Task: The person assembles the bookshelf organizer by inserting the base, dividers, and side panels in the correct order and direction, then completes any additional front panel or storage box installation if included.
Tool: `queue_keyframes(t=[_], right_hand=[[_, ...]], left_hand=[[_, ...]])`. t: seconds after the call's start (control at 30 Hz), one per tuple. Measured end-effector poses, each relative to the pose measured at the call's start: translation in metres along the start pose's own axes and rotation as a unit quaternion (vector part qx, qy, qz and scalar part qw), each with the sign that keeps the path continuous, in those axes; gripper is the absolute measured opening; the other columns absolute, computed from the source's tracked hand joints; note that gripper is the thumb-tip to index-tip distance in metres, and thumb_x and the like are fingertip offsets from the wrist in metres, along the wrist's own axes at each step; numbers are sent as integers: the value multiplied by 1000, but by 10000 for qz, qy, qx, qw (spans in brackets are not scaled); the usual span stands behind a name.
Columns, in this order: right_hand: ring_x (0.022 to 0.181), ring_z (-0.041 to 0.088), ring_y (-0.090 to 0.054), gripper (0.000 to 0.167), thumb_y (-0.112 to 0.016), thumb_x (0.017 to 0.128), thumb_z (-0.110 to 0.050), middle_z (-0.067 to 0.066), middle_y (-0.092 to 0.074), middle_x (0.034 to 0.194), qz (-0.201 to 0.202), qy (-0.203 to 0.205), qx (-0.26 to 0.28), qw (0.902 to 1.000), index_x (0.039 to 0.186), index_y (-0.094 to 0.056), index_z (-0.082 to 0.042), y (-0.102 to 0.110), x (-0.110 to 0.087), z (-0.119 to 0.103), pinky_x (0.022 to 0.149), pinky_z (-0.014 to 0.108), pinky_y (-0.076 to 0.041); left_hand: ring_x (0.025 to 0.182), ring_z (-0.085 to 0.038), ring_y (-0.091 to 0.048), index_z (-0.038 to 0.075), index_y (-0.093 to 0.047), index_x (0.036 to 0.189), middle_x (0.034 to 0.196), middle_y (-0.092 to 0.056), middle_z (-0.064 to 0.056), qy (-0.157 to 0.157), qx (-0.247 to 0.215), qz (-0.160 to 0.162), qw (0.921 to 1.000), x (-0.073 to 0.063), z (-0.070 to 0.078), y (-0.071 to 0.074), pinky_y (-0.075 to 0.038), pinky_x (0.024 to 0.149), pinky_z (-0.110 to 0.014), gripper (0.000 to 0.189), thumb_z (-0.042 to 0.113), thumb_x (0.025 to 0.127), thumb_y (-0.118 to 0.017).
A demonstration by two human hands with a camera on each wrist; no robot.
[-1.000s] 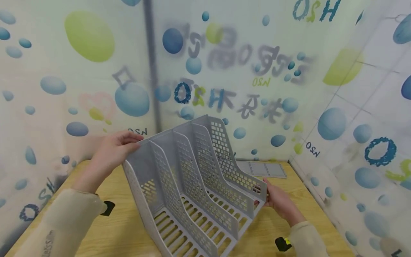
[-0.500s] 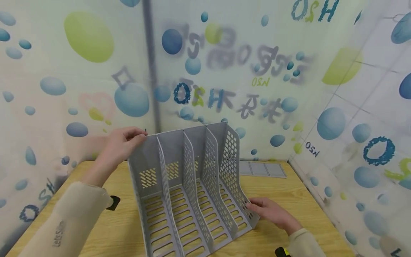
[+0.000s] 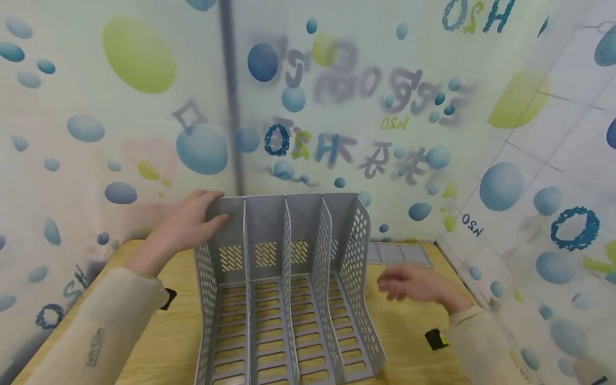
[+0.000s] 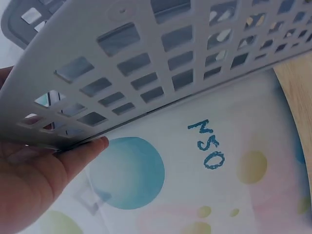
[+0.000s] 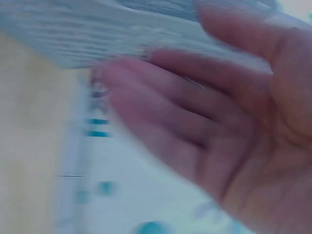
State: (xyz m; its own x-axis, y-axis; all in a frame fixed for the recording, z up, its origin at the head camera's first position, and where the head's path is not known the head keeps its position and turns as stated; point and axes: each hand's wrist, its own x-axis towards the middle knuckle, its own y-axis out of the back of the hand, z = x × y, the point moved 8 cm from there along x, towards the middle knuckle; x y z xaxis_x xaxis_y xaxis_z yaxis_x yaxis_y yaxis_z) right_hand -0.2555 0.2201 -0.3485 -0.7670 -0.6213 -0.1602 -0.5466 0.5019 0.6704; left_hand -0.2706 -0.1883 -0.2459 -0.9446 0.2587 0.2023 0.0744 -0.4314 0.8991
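Observation:
A grey plastic file rack point(image 3: 269, 224) stands upright on the table, its several upright compartments facing me. It has perforated side walls and a slotted base. My left hand point(image 3: 192, 222) grips the top left corner of its back panel, thumb in front and fingers over the edge. In the left wrist view, the thumb point(image 4: 83, 158) lies along the edge of the perforated side wall point(image 4: 146, 68). To the right of the rack, my right hand point(image 3: 416, 283) hovers apart from it, holding nothing. The right wrist view shows its fingers loosely extended, blurred by motion.
A flat grey panel point(image 3: 401, 254) with ribbed sections lies at the back right of the wooden table point(image 3: 409, 342), partly behind the rack. A patterned curtain point(image 3: 308, 107) hangs close behind the table and along both sides.
The rack has turned from an angled, tilted pose to face me squarely and has come down onto the table. My right hand has let go of its front right corner and moved away.

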Motion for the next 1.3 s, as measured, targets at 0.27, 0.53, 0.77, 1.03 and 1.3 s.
queue_keyframes(t=[0.27,0.53,0.77,1.03,1.3], right_hand=[[129,43,-56,46,-50,111,-26,24,-53,147,2345,182,-1769,9557,148,-51,2,103,48,-99,104,58,-48],[133,43,-53,51,-56,108,-24,27,-52,148,1257,-89,-2835,9506,149,-48,6,85,109,-107,108,57,-45],[129,42,-57,50,-55,108,-23,28,-57,143,1337,-377,-2798,9499,148,-48,6,82,120,-96,106,56,-47],[134,43,-54,53,-55,108,-23,28,-53,148,1264,-404,-2881,9484,150,-46,7,82,120,-101,109,56,-45],[113,37,-65,39,-56,107,-22,24,-64,128,1183,-345,-2946,9476,137,-57,4,82,118,-108,96,52,-51]], left_hand=[[121,-51,-55,-13,-49,143,135,-53,-38,-332,687,-274,9967,22,8,1,-46,100,-63,52,19,103,-61],[103,-42,-64,-6,-63,117,109,-67,-24,-295,1408,-920,9853,46,9,-6,-52,86,-57,30,14,95,-68],[83,-30,-63,7,-59,85,88,-67,-13,-151,1618,-911,9825,51,6,-6,-52,77,-52,17,18,87,-73],[80,-30,-63,9,-59,82,86,-67,-12,-97,1680,-982,9808,49,2,-6,-52,73,-52,18,22,89,-70],[77,-30,-62,9,-56,83,82,-63,-10,-189,1619,-799,9834,47,-2,-9,-49,70,-50,20,21,93,-69]])
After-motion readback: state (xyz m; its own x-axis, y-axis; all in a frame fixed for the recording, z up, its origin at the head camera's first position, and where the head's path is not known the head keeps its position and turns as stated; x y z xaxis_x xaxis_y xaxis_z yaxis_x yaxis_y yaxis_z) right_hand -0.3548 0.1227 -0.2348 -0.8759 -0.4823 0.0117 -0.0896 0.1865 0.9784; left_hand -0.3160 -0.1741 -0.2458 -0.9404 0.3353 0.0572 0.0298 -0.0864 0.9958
